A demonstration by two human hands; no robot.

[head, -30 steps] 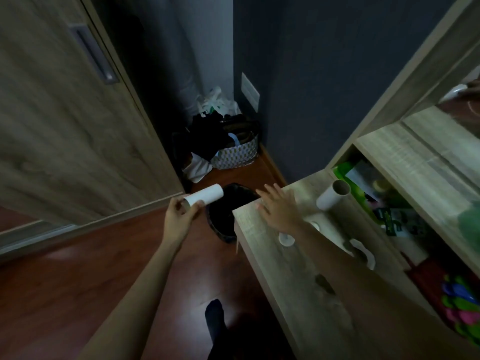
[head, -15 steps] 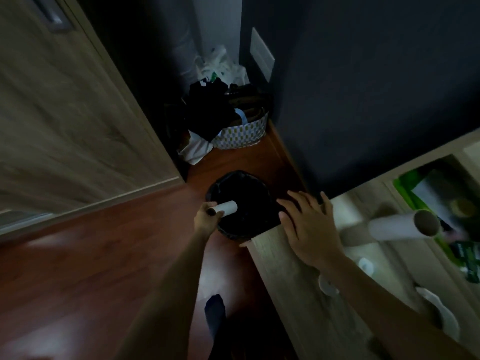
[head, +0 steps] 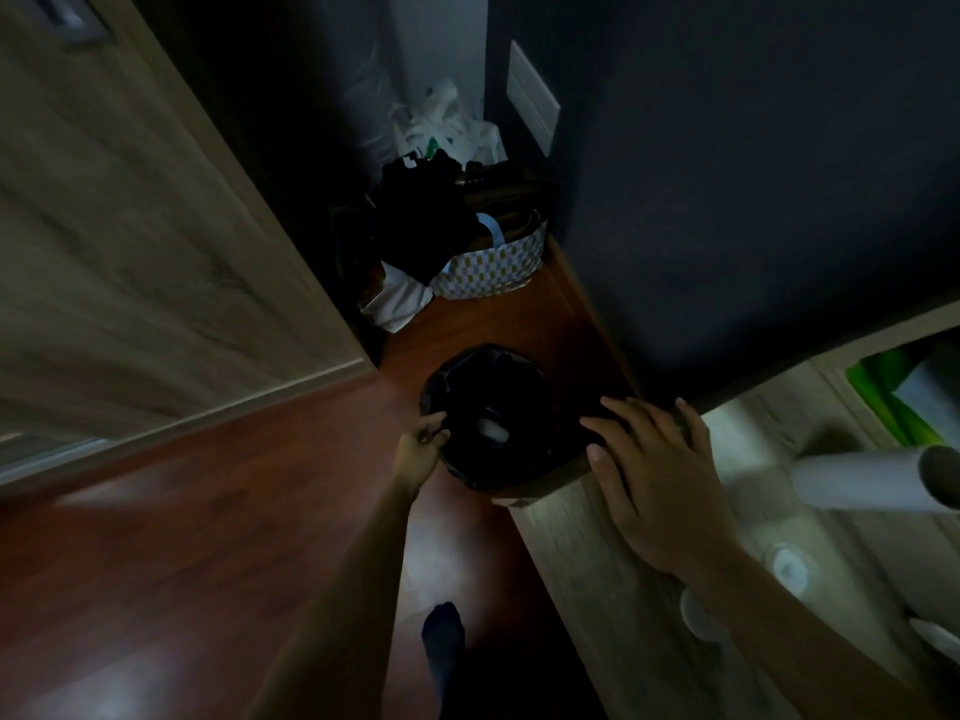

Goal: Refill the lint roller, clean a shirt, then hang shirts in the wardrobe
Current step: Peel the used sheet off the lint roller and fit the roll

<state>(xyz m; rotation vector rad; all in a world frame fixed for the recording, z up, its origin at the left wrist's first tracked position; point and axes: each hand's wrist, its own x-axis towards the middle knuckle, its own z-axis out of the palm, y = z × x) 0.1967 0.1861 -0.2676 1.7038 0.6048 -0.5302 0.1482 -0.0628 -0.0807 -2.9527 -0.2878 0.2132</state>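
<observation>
A black-lined waste bin (head: 493,366) stands on the floor beside the wooden table (head: 613,579). A pale used roll core (head: 492,431) lies inside the bin. My left hand (head: 420,449) hangs at the bin's left rim, fingers loose and holding nothing. My right hand (head: 652,472) rests flat on the table's corner with straight fingers. A white lint roll (head: 872,483) lies on the table to the right of that hand.
A patterned basket (head: 493,272) with dark clothes and a white plastic bag (head: 447,129) sit in the far corner. A wooden wardrobe door (head: 119,241) fills the left. Small white caps (head: 789,566) lie on the table. My socked foot (head: 441,646) stands on the red-brown floor.
My left hand carried the roll core over the bin and let it go; the core now lies inside. The view tilted down. My right hand stayed on the table corner.
</observation>
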